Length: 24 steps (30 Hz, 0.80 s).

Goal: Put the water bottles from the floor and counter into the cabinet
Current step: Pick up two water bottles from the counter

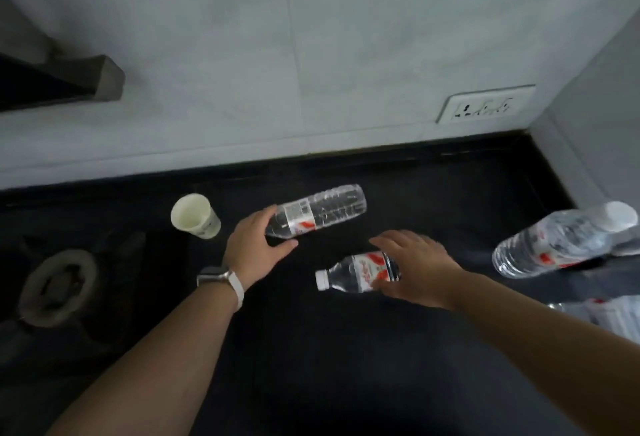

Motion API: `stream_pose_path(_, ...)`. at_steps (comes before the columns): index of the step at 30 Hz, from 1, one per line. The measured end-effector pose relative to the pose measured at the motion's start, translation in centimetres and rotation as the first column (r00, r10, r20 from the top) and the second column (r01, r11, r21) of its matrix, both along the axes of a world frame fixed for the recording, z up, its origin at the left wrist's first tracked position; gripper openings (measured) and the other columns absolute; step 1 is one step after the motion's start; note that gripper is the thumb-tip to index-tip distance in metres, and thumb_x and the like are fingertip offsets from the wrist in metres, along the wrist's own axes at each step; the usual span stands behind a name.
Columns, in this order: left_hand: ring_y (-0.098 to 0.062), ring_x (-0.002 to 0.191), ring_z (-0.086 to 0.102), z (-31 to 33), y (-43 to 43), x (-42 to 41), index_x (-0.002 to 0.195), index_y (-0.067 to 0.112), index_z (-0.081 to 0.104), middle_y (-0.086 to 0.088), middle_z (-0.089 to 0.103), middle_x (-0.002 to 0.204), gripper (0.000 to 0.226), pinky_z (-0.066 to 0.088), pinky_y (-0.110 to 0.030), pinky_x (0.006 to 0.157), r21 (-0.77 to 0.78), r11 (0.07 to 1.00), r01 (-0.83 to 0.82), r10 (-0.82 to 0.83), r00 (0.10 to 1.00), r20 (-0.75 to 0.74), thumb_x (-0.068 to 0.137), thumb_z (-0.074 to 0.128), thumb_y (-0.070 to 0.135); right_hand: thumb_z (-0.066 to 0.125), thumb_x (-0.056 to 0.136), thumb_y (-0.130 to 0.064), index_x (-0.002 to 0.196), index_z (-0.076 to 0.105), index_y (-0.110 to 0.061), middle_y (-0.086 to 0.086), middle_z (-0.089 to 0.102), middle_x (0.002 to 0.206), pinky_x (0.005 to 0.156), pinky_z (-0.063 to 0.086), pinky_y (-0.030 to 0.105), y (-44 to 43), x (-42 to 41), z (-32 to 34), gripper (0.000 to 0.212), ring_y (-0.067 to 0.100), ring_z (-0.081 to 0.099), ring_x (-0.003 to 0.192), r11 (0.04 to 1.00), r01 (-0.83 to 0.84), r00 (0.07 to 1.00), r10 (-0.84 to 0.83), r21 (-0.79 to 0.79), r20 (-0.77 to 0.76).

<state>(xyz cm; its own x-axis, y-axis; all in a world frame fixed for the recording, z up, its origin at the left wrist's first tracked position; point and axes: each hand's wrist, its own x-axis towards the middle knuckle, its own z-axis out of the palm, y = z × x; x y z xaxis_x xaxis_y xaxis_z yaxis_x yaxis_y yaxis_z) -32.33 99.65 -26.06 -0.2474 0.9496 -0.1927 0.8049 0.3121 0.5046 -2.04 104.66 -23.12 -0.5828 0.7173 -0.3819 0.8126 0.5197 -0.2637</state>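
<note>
Two clear water bottles with red-and-white labels lie on their sides on the black counter (346,366). My left hand (258,243), a watch on its wrist, wraps around the cap end of the far bottle (325,210), fingers above and thumb below. The near bottle (356,273) points its white cap to the left. My right hand (415,266) covers its base end, with the thumb tucked under it. No cabinet is in view.
A white paper cup (195,215) stands just left of my left hand. A stove burner (57,286) sits at the far left. Two more bottles, a larger one (554,241) and another (609,314), lie at the right edge. A wall socket (485,104) is behind.
</note>
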Motion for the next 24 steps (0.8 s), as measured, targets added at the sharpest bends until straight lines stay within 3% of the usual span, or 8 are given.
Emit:
stream_pose_path(5, -0.029, 0.136, 0.05, -0.5, 1.8, 0.2, 0.155, 0.022, 0.037, -0.004, 0.054, 0.149, 0.095, 0.045, -0.049, 0.11, -0.093, 0.996, -0.015, 0.014, 1.0, -0.015, 0.077, 0.087, 0.042, 0.062, 0.077, -0.065, 0.15, 0.026, -0.032, -0.008, 0.042, 0.147, 0.115, 0.022, 0.042, 0.2, -1.0, -1.1, 0.088, 0.019, 0.038, 0.136, 0.993, -0.121, 0.99, 0.119, 0.014, 0.078)
stream_pose_path(8, -0.023, 0.121, 0.061, -0.4, 2.4, 0.1, 0.141, 0.026, 0.052, 0.002, 0.063, 0.133, 0.073, 0.052, -0.047, 0.097, -0.06, 0.998, 0.029, -0.03, 0.999, -0.024, 0.078, 0.085, 0.044, 0.062, 0.081, -0.06, 0.15, 0.027, -0.03, -0.006, 0.045, 0.143, 0.113, 0.026, 0.043, 0.1, -1.7, -1.0, 0.083, 0.02, 0.043, 0.132, 0.987, -0.157, 0.983, 0.153, 0.038, 0.105)
stream_pose_path(11, -0.017, 0.106, 0.064, -0.1, 2.3, 0.5, 0.125, 0.026, 0.057, 0.006, 0.066, 0.12, 0.055, 0.055, -0.042, 0.087, -0.091, 0.994, 0.056, -0.06, 0.997, -0.044, 0.08, 0.083, 0.043, 0.065, 0.079, -0.055, 0.139, 0.039, -0.03, -0.007, 0.053, 0.129, 0.105, 0.036, 0.042, 0.1, -2.1, -0.8, 0.07, 0.02, 0.051, 0.119, 0.985, -0.169, 0.981, 0.166, 0.022, 0.101)
stream_pose_path(15, -0.013, 0.099, 0.064, 1.3, 1.4, 0.8, 0.12, 0.027, 0.059, 0.007, 0.067, 0.115, 0.051, 0.054, -0.035, 0.079, -0.063, 0.998, 0.029, -0.032, 0.999, -0.037, 0.078, 0.084, 0.041, 0.068, 0.077, -0.052, 0.126, 0.047, -0.031, -0.009, 0.056, 0.117, 0.095, 0.043, 0.038, -0.1, -1.6, -0.6, 0.058, 0.017, 0.055, 0.108, 0.992, -0.115, 0.993, 0.112, 0.053, 0.048)
stream_pose_path(20, -0.017, 0.108, 0.065, 4.5, -0.1, 0.7, 0.133, 0.024, 0.059, 0.003, 0.068, 0.124, 0.064, 0.056, -0.038, 0.088, 0.025, 0.999, 0.045, -0.043, 0.997, -0.062, 0.077, 0.087, 0.038, 0.071, 0.077, -0.051, 0.123, 0.049, -0.03, -0.01, 0.058, 0.112, 0.08, 0.042, 0.03, -1.0, -0.2, 0.3, 0.055, 0.015, 0.056, 0.102, 0.999, 0.021, 0.994, -0.016, 0.043, -0.107)
stream_pose_path(24, -0.018, 0.101, 0.067, 8.0, -1.0, 0.7, 0.133, 0.026, 0.06, 0.005, 0.07, 0.116, 0.066, 0.057, -0.04, 0.086, 0.028, 0.992, 0.125, -0.12, 0.983, -0.137, 0.075, 0.087, 0.044, 0.074, 0.076, -0.047, 0.123, 0.05, -0.026, -0.01, 0.058, 0.112, 0.077, 0.048, 0.033, -2.4, 0.6, 1.3, 0.057, 0.016, 0.057, 0.097, 0.986, 0.164, 0.955, -0.155, 0.016, -0.253)
